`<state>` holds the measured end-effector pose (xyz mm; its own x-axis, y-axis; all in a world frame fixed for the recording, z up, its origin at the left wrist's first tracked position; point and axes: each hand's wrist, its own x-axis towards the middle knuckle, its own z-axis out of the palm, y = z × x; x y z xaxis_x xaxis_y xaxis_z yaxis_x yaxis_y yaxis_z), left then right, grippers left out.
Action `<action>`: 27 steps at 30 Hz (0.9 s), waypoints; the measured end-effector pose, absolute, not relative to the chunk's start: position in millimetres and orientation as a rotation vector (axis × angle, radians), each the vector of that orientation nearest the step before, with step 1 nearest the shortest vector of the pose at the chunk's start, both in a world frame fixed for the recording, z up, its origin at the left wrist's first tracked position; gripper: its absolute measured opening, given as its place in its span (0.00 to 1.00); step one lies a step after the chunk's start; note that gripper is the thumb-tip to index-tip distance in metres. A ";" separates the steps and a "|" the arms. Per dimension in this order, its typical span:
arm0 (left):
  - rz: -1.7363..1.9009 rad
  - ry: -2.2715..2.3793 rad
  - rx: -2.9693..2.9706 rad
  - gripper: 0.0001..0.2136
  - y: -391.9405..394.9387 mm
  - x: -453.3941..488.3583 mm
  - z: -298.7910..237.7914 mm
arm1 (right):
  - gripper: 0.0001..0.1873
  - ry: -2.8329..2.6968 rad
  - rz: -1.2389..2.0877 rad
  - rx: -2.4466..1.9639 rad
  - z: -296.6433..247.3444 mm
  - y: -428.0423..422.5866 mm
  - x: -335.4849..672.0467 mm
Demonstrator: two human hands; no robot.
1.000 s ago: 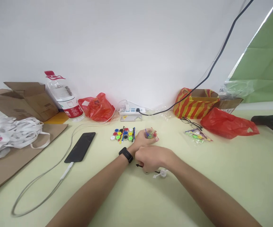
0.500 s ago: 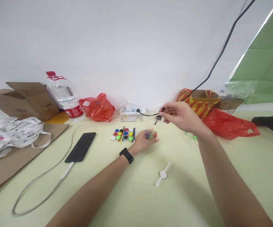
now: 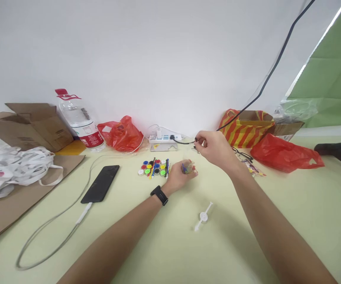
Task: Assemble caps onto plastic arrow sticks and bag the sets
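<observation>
My left hand [image 3: 179, 176], with a black watch at the wrist, is wrapped round a small clear cup [image 3: 187, 160] with colourful plastic pieces in it. My right hand [image 3: 214, 148] pinches a small black plastic stick piece [image 3: 196, 140] above and slightly right of the cup. Part of that piece is hidden by my fingers. Left of the cup lie rows of coloured discs [image 3: 157, 172] with thin coloured sticks [image 3: 167, 167] on them. Nearer to me, a white arrow-tipped stick with a round disc [image 3: 204, 216] lies on the table.
A black phone [image 3: 101, 184] on a charging cable lies at left. Behind stand a large bottle [image 3: 83, 124], a red plastic bag [image 3: 121, 134] and a power strip [image 3: 166, 137]. At right are a striped bag [image 3: 247, 128], another red bag [image 3: 282, 154] and glasses [image 3: 243, 154].
My right hand has moved left with the black stick piece, bringing it closer to the cup and uncovering the glasses. My left hand stays in place round the cup.
</observation>
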<state>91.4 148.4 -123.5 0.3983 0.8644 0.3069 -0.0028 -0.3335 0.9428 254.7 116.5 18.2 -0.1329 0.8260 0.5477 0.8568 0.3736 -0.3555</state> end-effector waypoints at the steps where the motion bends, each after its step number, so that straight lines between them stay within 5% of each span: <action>1: 1.094 0.776 1.674 0.13 148.1 91.3 -123.8 | 0.04 -1.953 -0.089 -1.479 17.2 117.2 254.8; 5: 1.087 0.803 1.697 0.12 146.4 90.8 -122.8 | 0.12 -1.991 -0.170 -1.578 14.0 120.1 255.9; 27: 1.059 0.872 1.769 0.12 140.9 88.4 -112.2 | 0.04 -2.082 -0.239 -1.598 20.5 106.4 250.0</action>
<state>88.4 140.9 -112.2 0.3918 0.8701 0.2990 0.1271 -0.3731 0.9190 250.0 106.4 20.5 -0.1851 0.8542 0.4859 0.9421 0.2950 -0.1597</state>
